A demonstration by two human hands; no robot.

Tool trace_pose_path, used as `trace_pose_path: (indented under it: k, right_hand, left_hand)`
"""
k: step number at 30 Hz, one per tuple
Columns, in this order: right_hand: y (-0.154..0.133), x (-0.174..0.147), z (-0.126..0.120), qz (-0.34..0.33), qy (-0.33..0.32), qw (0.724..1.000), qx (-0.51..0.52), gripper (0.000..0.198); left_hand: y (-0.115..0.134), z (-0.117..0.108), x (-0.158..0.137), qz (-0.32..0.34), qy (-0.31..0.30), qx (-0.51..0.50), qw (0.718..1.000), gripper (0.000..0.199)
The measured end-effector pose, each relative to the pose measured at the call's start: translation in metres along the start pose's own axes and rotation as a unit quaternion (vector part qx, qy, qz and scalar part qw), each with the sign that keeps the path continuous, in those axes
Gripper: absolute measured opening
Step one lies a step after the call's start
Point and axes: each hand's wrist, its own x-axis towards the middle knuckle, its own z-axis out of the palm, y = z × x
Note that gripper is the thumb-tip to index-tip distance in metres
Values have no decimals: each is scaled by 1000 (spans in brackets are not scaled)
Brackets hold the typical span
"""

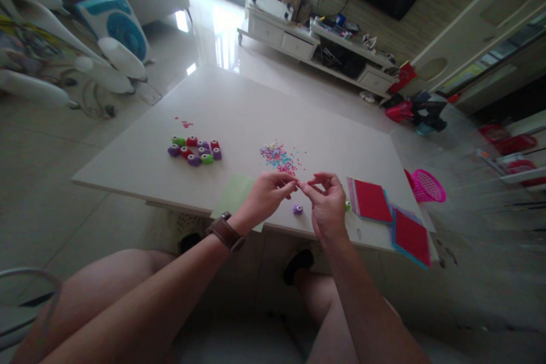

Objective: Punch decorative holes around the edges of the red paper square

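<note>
My left hand [269, 189], with a brown watch [226, 232] on its wrist, is closed in a pinch. Its fingertips meet those of my right hand [329, 203], also pinching, above the table's near edge. Whatever lies between them is too small to make out. Just below the fingertips sits a small purple piece with one round eye [297, 209]. A green one [348, 205] shows partly behind my right hand. Beyond my hands lies a pile of tiny pink, blue and white bits [278, 154]. A pale green sheet [232, 193] lies partly under my left forearm.
Several red, purple and green one-eyed pieces [194, 151] cluster on the left of the white table [256, 102], with a few red bits [186, 124] behind them. Two stacks of coloured sheets [372, 200] lie at right. A pink basket [429, 185] stands beyond the right edge.
</note>
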Motion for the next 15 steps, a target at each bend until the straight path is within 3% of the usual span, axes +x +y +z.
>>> trace_pose_path:
  k: [6,10,13,15]
  right_hand:
    - [5,-2,-1,-24,-3,999,-37,45]
    - [5,-11,5,-47,-30,997,-48,38]
    - [3,-24,15,-149,-67,980,-117,20]
    - [1,-35,21,-278,-95,936,-195,14]
  left_hand:
    - [4,2,-6,17,-18,115,993,23]
    - [9,0,-8,5,39,162,986,27]
    - [7,-4,-5,-33,69,123,989,28]
    - [3,-7,-5,-38,42,142,988,30]
